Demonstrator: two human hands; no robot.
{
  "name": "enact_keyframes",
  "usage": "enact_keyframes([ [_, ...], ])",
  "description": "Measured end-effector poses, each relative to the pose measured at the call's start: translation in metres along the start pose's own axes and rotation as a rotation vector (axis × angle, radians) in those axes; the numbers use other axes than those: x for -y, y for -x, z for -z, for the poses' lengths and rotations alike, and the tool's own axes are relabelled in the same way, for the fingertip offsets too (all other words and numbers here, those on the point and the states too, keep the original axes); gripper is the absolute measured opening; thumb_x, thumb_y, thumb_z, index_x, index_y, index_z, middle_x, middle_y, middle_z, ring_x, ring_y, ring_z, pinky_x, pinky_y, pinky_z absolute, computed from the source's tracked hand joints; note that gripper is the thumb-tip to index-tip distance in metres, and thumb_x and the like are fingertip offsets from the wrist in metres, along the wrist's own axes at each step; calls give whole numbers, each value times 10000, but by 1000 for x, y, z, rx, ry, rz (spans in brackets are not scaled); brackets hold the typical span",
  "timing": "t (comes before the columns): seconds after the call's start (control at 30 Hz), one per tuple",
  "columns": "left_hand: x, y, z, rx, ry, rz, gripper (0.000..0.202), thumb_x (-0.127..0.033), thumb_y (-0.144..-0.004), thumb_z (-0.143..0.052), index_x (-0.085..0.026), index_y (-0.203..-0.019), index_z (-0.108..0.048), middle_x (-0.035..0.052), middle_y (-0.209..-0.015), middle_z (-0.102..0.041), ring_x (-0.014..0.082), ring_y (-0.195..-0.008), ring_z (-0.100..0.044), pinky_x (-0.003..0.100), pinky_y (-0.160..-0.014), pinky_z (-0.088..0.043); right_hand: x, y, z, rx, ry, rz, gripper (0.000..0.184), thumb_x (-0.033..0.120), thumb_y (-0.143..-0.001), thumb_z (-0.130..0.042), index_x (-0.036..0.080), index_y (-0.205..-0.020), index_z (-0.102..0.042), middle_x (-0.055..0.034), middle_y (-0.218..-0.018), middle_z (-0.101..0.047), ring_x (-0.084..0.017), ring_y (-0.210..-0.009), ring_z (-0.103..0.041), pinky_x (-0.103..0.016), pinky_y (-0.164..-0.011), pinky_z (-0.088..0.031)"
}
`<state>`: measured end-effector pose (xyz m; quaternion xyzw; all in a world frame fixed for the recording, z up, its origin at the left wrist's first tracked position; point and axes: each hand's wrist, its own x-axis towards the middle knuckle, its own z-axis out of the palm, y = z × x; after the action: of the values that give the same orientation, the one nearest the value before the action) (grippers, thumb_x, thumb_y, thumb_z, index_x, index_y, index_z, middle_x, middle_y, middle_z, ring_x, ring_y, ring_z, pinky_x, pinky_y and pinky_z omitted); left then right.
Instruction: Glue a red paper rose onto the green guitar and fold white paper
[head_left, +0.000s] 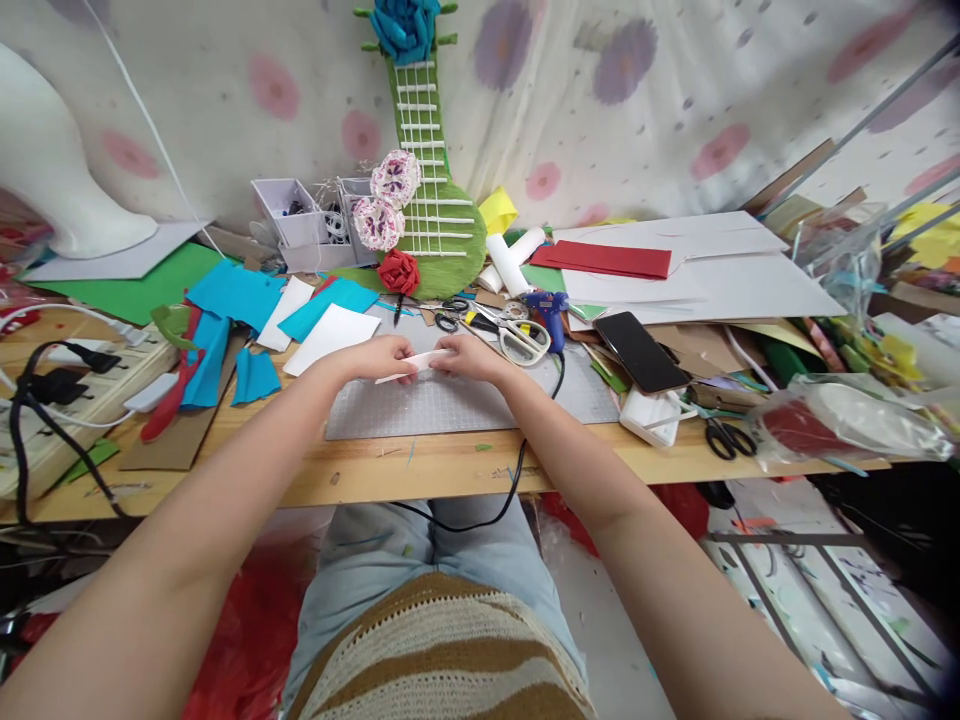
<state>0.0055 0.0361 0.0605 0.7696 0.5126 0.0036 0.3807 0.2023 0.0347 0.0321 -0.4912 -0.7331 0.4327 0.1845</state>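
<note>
Between my two hands is a narrow white strip of paper (425, 361), held just above the grey cutting mat (450, 415). My left hand (386, 357) pinches it near its left part, and one end sticks out below the fingers. At the other end my right hand (471, 357) has its fingers closed on the strip. Close to my right hand lie white-handled scissors (523, 340) and a blue glue gun (552, 315). A white sheet (332, 337) rests beside my left wrist, with blue crepe paper pieces (236, 295) farther left.
A green paper guitar (442, 235) with paper flowers stands at the back. A phone (639, 352) rests on a white box (651, 415) to the right, near black scissors (729, 437). A power strip (97, 390) occupies the left. The glue gun's black cable (519, 465) hangs over the table edge.
</note>
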Motion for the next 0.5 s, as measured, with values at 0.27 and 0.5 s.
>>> enact_keyframes([
  [0.27,16,18,6,67,323,48,398,-464,-586,-713,-147,-815,-639,94,-889,-733,205,-730,-689,245,-542,-491,-14,1,9,36,-306,-10,130,237,-763,-667,146,-719,-584,3,-640,-651,-87,-553,-603,-181,-502,-481],
  [0.5,20,31,13,88,419,60,451,-520,-583,-732,-133,-803,-662,125,-924,-731,188,-702,-686,252,-561,-506,-12,11,16,15,-442,-64,186,268,-731,-717,152,-670,-586,1,-614,-671,-113,-576,-647,-189,-503,-511],
])
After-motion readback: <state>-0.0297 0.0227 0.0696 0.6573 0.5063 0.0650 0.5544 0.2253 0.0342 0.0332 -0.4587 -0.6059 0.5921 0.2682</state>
